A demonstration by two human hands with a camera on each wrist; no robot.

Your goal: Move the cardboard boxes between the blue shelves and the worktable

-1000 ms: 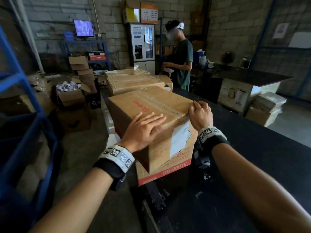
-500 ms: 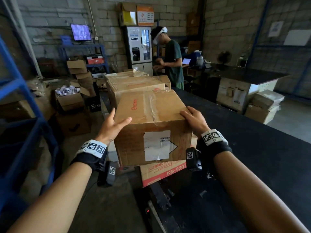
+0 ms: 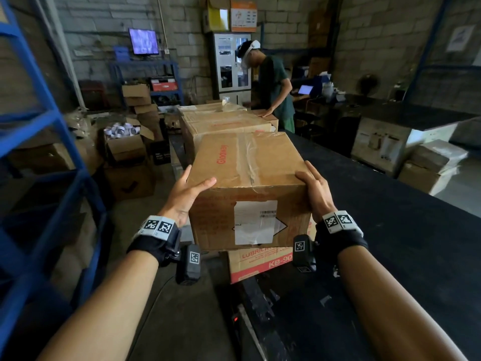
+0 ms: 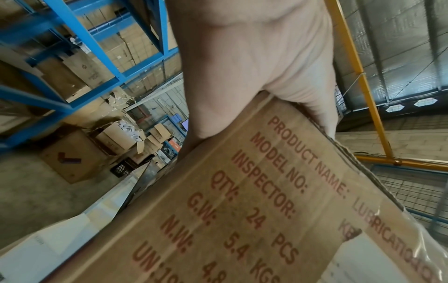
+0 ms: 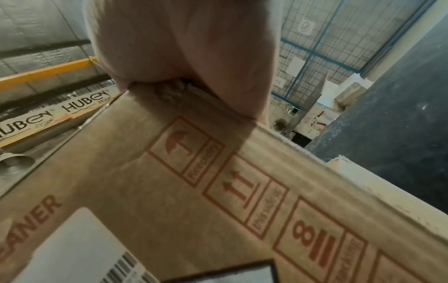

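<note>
Head view: 1 cardboard box [image 3: 250, 188], taped, above a red-printed box [image 3: 263, 264] at the worktable [image 3: 390, 230] edge; left hand [image 3: 186, 196] and right hand [image 3: 316, 190] clasp its near top corners. Blue shelves [image 3: 39, 142] at left.
Left wrist: palm on box side [image 4: 242, 210].
Right wrist: palm on box corner [image 5: 169, 172].
</note>
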